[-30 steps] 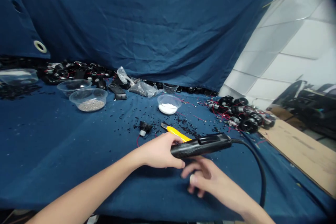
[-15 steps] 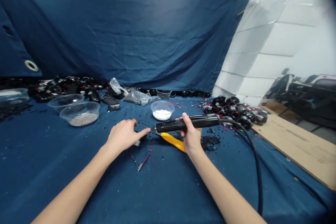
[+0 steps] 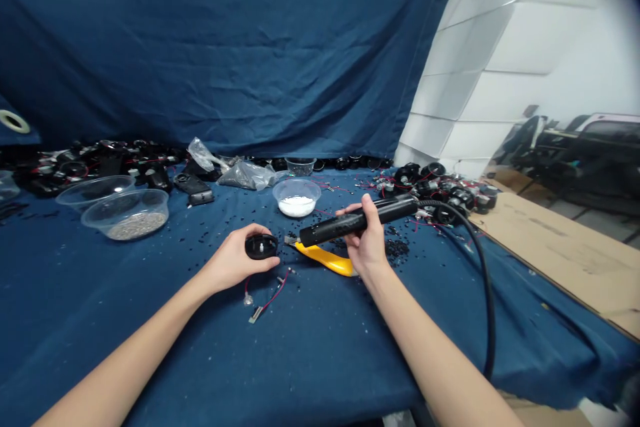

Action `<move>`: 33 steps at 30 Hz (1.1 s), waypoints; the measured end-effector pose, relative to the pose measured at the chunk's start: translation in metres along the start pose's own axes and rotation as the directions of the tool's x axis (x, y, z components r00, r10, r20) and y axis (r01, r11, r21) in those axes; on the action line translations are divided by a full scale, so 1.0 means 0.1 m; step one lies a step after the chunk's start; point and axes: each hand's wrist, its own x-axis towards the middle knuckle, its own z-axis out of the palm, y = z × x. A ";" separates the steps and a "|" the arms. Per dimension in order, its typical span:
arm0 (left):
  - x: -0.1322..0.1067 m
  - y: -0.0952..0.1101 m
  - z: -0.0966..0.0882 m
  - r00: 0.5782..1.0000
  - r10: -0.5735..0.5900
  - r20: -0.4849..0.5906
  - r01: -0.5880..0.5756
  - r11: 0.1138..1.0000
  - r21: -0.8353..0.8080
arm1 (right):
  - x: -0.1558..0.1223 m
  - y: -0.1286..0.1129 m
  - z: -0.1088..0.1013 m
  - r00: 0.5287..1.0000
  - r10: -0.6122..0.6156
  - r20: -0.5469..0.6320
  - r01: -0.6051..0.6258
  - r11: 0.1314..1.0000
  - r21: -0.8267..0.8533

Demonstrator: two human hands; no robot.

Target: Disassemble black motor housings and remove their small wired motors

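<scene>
My right hand (image 3: 367, 243) grips a corded tool (image 3: 357, 221) of matt black plastic, its cable (image 3: 487, 300) smooth black rubber; my left hand (image 3: 227, 261) holds a black disc (image 3: 261, 247) of smooth, glossy plastic. Cutter (image 3: 325, 259): glossy yellow plastic, metal tip. Cloth (image 3: 320, 360): matt navy fabric; bowl (image 3: 125, 219): clear, glossy plastic; cardboard (image 3: 560, 260): matt brown paper, slightly rough.

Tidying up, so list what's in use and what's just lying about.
In use: left hand holding round black part; right hand holding black corded tool.

Lying about: yellow utility knife, red wire, bowl of white granules, bowl of grey granules, cardboard sheet.
</scene>
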 end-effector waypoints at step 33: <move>-0.14 0.20 0.24 0.986 0.169 -0.013 -0.165 0.941 -0.296 | -0.16 -0.08 -0.03 0.945 -0.035 0.326 0.031 0.999 0.017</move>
